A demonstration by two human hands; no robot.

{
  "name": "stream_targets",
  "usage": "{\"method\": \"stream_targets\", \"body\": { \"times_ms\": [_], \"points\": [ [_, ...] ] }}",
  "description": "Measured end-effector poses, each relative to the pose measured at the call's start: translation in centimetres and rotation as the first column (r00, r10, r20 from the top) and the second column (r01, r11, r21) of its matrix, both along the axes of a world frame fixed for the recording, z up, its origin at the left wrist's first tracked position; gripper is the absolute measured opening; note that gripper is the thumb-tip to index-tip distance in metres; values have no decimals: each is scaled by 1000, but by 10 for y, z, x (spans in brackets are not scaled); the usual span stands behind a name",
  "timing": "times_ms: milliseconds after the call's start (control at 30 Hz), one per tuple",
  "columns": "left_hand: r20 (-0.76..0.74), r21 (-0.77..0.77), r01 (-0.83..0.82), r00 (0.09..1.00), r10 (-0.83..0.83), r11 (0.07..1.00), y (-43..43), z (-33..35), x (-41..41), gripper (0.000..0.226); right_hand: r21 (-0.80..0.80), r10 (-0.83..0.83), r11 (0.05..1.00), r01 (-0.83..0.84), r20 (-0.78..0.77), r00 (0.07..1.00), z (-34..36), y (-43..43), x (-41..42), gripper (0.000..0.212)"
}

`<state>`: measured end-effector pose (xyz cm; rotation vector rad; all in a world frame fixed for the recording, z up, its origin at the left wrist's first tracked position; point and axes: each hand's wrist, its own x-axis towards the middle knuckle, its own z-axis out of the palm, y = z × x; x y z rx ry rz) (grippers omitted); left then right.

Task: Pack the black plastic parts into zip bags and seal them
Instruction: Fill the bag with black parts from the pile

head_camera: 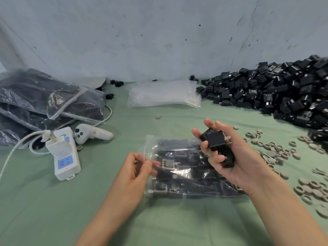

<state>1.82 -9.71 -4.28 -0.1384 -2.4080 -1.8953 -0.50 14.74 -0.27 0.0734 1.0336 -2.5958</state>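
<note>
flat on the green cloth (53, 201), a clear zip bag (186, 174) stuffed with black parts. pinched at its left edge by the left hand (138, 167); right hand (236, 162) just above its right end, curled round a few black plug parts (216, 141). stack of empty bags (163, 95) behind, filled bags (44, 100) far left, loose pile (275, 93) far right. bare cloth in front, between the forearms.
</note>
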Motion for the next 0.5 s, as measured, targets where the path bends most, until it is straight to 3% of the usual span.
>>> {"method": "stream_targets", "body": {
  "times_ms": [167,333,500],
  "points": [
    [65,41,-33,997,31,999,3,0,-2,3,15,5,1000,-5,-2,1000,0,-1,0,51],
    [32,-49,43,999,-41,998,8,0,2,28,43,-7,999,6,5,1000,1,-3,0,38],
    [14,-57,-25,1000,26,998,14,0,-2,14,40,-7,999,7,2,1000,0,-3,0,40]
  ]
}}
